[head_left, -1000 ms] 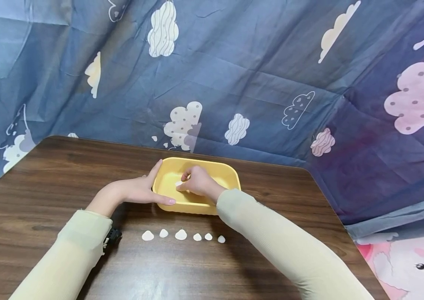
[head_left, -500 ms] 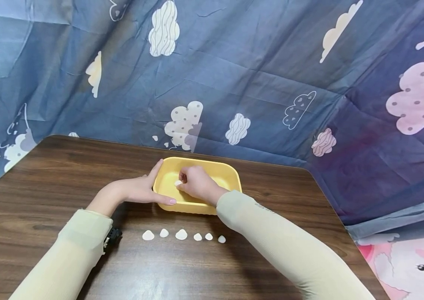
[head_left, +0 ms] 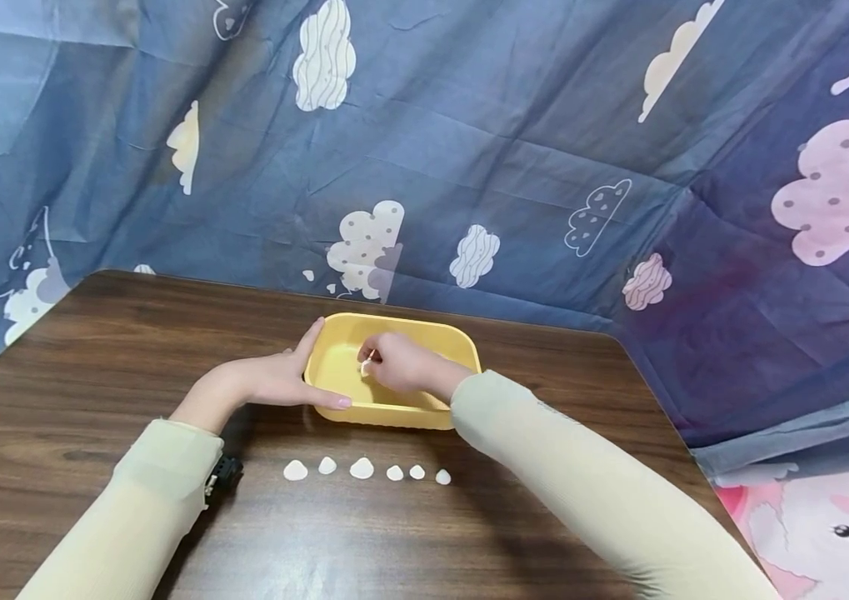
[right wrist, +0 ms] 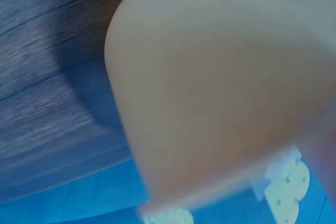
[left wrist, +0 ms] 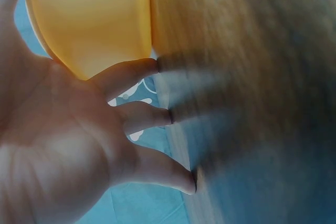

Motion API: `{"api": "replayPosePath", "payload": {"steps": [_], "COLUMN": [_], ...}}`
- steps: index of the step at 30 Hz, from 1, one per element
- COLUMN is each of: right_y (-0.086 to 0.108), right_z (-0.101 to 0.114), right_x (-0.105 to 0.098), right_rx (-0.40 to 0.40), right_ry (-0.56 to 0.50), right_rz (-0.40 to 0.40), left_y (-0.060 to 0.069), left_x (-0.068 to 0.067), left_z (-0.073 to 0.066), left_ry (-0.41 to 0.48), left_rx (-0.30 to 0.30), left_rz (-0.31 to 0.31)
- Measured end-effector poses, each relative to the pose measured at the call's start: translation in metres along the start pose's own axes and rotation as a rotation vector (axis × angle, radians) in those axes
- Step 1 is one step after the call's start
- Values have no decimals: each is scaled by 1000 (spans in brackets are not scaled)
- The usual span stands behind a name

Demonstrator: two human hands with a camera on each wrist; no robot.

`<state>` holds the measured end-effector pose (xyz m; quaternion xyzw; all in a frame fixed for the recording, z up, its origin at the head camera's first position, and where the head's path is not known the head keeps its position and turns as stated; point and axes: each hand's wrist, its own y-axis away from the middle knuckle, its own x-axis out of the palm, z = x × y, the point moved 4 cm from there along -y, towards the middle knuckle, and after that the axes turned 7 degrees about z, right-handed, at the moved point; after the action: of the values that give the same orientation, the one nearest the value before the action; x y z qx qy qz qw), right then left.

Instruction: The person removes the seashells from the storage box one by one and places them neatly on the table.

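Observation:
A yellow rectangular tub (head_left: 394, 414) stands near the table's far side. My left hand (head_left: 270, 381) is at its left end, thumb along the near rim and forefinger against the far left corner. In the left wrist view, its other fingers (left wrist: 163, 169) reach straight to the tabletop outside the tub wall (left wrist: 94, 19). Inside the tub, my right hand (head_left: 402, 363) pinches a small white shell-like piece (head_left: 366, 367), partly hidden by the fingertips. Several similar white pieces (head_left: 362, 468) lie in a row on the table, nearer me. In the right wrist view the tub's side (right wrist: 210, 93) looms blurred.
The brown wood-grain table (head_left: 132, 350) has rounded far corners. Behind it hangs a blue curtain (head_left: 424, 150) with cloud prints. A small black device (head_left: 225, 472) is strapped under the left wrist. A pink printed cloth (head_left: 829, 525) is at the right.
My right hand has shifted slightly right within the tub, and the white piece at its fingertips has turned and moved with it. The left hand and the row of pieces stay put.

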<state>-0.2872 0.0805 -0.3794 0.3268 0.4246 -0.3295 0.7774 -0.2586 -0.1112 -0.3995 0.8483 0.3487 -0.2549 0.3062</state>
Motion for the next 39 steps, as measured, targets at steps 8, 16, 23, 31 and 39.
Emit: {"api": "replayPosePath", "payload": {"steps": [8, 16, 23, 31, 39], "right_y": [39, 84, 127, 160, 171], "right_z": [-10, -10, -11, -22, -31], "right_x": [-23, -21, -10, 9, 26], "right_rx": [48, 37, 34, -46, -31], "right_ry": [-402, -755, -857, -875, -911], "right_rz": [-47, -133, -136, -118, -155], "left_y": [1, -1, -2, 2, 3], "left_x": [-2, 1, 0, -2, 0], "left_z": [0, -1, -5, -10, -5], "left_ry": [3, 11, 4, -44, -2], "left_rx": [6, 12, 14, -3, -3], "left_rz": [-1, -1, -3, -4, 3]}}
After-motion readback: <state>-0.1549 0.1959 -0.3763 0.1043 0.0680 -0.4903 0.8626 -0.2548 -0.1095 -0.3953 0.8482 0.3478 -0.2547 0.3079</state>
